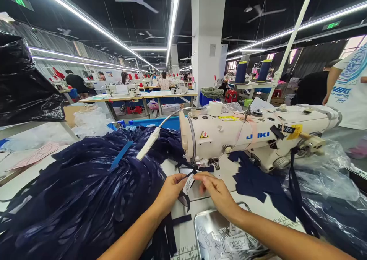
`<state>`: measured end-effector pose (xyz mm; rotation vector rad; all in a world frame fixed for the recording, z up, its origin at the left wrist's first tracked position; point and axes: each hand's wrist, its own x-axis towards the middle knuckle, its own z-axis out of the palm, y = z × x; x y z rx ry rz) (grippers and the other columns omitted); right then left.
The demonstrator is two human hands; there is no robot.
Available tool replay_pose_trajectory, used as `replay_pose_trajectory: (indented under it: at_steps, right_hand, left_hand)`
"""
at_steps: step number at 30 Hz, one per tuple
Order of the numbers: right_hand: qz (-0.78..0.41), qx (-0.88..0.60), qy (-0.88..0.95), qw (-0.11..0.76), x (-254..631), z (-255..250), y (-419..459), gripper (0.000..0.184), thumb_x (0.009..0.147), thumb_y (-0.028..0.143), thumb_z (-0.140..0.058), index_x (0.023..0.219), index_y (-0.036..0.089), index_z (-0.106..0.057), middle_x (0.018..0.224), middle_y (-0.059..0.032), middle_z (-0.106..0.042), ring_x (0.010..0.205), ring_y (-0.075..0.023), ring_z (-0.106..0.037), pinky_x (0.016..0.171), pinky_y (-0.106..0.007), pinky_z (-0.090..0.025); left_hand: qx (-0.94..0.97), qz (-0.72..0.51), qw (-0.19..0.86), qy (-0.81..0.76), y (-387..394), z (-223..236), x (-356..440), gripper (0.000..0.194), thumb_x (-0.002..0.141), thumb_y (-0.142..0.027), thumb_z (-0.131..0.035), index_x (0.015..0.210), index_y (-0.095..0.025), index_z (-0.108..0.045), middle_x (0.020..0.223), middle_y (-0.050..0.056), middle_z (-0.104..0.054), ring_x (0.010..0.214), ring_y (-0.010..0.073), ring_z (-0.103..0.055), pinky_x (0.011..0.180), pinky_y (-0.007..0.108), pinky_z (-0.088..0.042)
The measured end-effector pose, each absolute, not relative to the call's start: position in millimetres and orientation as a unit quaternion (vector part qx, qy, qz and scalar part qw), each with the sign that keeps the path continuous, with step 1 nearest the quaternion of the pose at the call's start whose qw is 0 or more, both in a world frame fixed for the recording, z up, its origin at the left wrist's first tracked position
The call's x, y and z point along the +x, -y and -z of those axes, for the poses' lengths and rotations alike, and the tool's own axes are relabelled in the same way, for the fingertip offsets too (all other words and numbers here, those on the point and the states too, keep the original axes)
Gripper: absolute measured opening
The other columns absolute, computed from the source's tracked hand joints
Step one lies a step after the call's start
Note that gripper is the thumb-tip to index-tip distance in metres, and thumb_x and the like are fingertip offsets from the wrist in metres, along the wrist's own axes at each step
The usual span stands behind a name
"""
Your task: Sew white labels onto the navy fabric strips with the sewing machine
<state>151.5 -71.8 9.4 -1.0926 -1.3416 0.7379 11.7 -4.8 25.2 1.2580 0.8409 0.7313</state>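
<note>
In front of the sewing machine's needle area, my left hand (171,191) pinches a dark narrow strap together with a white printed label (188,184). My right hand (218,193) has thumb and forefinger closed at the label's upper right end, its other fingers curled and slightly blurred. A loose end of the dark strap (187,203) curls below the label. The white sewing machine (212,137) stands just beyond both hands. Under my right forearm lies a metal tray (197,229) with many similar labels (239,242).
A large heap of navy strips (86,187) covers the left side. A lamp on a bendy neck (149,142) hangs over it. Navy fabric pieces (254,179) and clear plastic bags (323,176) lie right. A person in a white shirt (348,88) stands at the far right.
</note>
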Motion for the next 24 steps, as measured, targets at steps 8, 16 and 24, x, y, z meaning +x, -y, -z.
replay_pose_trajectory:
  at_steps: [8,16,24]
  right_hand:
    - [-0.285,-0.492,0.590,0.573,151.0,-6.4,76.5,0.037,0.087,0.043,-0.038,0.094,0.021,-0.066,0.095,-0.0070,-0.058,0.085,-0.0171,-0.054,0.074,-0.030,-0.044]
    - [-0.410,-0.534,0.479,0.563,156.4,-11.9,53.8,0.028,0.063,0.045,-0.063,0.070,0.018,-0.062,0.061,0.0017,-0.055,0.060,-0.0130,-0.047,0.063,-0.027,-0.040]
    - [-0.467,-0.508,0.431,0.581,148.4,-12.9,46.3,0.025,0.058,0.041,-0.063,0.055,0.018,-0.053,0.051,0.0053,-0.043,0.054,-0.0101,-0.038,0.053,-0.024,-0.031]
  left_hand:
    - [0.547,-0.332,0.665,-0.384,7.7,-21.1,12.1,0.038,0.049,-0.044,-0.077,0.068,-0.012,-0.067,0.065,0.002,-0.062,0.058,0.0132,-0.051,0.056,0.022,-0.038]
    - [0.553,-0.316,0.651,-0.413,5.3,-16.1,14.4,0.038,0.048,-0.046,-0.075,0.063,-0.012,-0.066,0.056,0.000,-0.058,0.050,0.0101,-0.046,0.048,0.020,-0.033]
    - [0.569,-0.307,0.652,-0.396,5.6,-19.8,12.7,0.034,0.050,-0.042,-0.074,0.066,-0.012,-0.066,0.058,-0.001,-0.057,0.050,0.0089,-0.045,0.049,0.019,-0.034]
